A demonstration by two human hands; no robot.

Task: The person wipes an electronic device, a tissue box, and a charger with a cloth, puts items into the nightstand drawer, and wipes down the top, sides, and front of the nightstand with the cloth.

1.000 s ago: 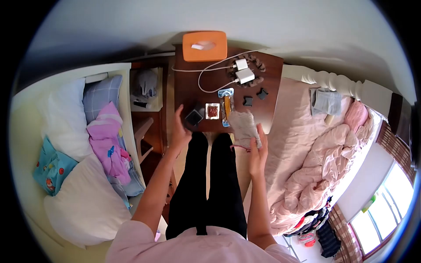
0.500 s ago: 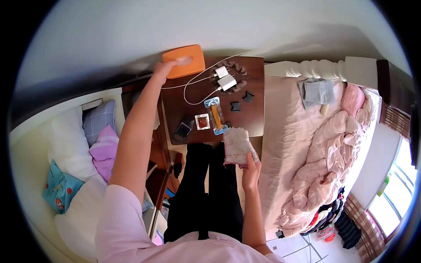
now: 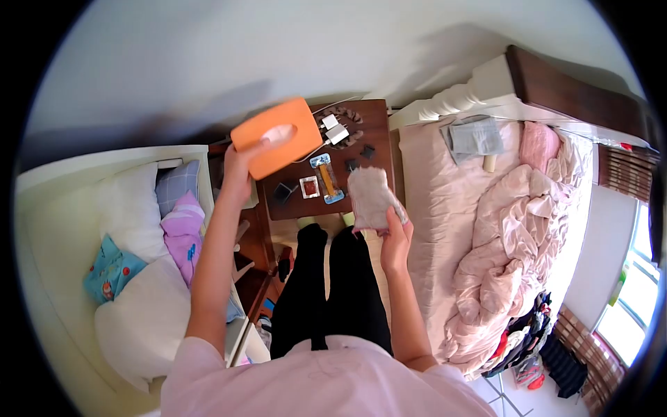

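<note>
In my left hand is an orange tissue box, gripped by its left side with a finger in the tissue opening. It is raised above the far left part of the brown bedside table. My right hand pinches a greyish-white cloth with pinkish edges by its lower right side, over the table's near right corner. Beneath the hands, the table holds a long blue-and-orange packet, a small square packet with reddish contents and a dark gadget.
White charger plugs with a cable lie by a brown fuzzy band and small black pieces. To the right is a bed with a rumpled pink quilt. Pillows fill a white-framed seat at left.
The tissue box has been lifted from the table's far left corner and brought nearer to me by my left hand. My right hand still holds the cloth. The view has shifted.
</note>
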